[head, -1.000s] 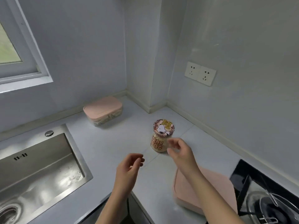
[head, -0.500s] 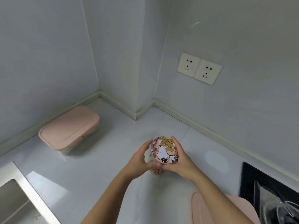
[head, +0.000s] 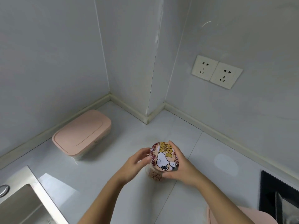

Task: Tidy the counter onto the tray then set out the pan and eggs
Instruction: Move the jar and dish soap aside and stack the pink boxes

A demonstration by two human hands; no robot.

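A round jar (head: pixel 163 156) with a cartoon dog on its lid stands on the white counter (head: pixel 113 180) in the middle of the view. My right hand (head: pixel 181 167) curls round its right side, thumb under the lid's edge. My left hand (head: pixel 134 164) holds the jar's left side, fingers bent against it. A pink tray (head: pixel 234 215) shows only as a corner at the bottom right. No pan or eggs are clearly in view.
A pink lidded box (head: pixel 82 133) sits by the left wall. The steel sink (head: pixel 24 201) fills the lower left corner. A black stove top (head: pixel 278 194) lies at the right edge. Two wall sockets (head: pixel 216 71) are above the counter.
Both hands went from hovering near the jar to holding it on either side. The view moved closer and to the right; the window has left the frame.
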